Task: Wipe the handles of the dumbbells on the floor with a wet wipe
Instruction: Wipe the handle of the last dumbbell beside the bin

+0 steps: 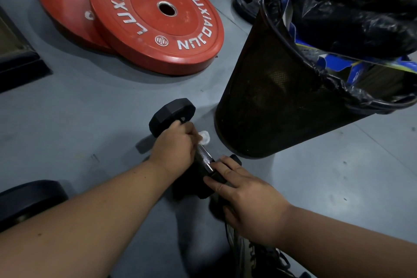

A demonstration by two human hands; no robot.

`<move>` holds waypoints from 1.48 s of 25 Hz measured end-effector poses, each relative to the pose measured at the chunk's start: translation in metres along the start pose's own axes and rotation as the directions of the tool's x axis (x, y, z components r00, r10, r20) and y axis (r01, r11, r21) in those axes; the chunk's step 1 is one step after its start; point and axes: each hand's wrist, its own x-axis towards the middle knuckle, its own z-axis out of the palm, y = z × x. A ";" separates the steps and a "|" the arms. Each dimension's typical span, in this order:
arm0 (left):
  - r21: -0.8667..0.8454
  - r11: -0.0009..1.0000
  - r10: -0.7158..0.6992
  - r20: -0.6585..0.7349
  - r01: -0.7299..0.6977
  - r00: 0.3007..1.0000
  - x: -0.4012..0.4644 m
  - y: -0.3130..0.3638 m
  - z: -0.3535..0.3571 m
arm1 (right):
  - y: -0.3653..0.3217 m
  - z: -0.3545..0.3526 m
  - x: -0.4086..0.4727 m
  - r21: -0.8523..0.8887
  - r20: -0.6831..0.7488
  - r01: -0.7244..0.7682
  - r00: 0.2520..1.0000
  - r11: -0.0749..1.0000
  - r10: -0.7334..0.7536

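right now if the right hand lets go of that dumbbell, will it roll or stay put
Probably stays put: the dumbbell has faceted heads, not round ones, resting on flat floor. It likely feels heavy for its size. The knurled metal handle should grip well, though wiping may leave it slicker.

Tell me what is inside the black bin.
The bin holds a black liner bag and blue and white packaging near the rim. The bag and mesh wall cover whatever lies deeper.

Left hand (174,142) grips wipe (205,137) on dumbbell (180,113) handle; right hand (244,194) steadies near end.

Bin (282,97) close beside dumbbell (180,119)
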 end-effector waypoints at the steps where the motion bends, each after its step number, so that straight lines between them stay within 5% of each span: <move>1: 0.002 0.999 0.052 0.021 -0.052 0.998 -0.003 0.003 0.003 | 0.000 0.000 0.000 -0.004 -0.009 0.001 1.000 1.000 -0.001; 12: -0.035 0.977 0.215 0.140 -0.212 0.967 -0.018 0.014 0.001 | -0.010 -0.002 -0.001 -0.059 -0.032 0.039 0.999 0.998 -0.041; 30: -0.149 0.986 -0.086 -0.038 0.079 0.996 -0.026 -0.015 -0.005 | -0.028 0.004 0.002 -0.123 0.056 0.146 0.989 0.982 -0.140; 37: -0.127 0.987 0.106 0.049 -0.099 0.993 -0.041 0.007 0.008 | -0.028 0.006 0.003 -0.098 0.030 0.144 0.989 0.985 -0.142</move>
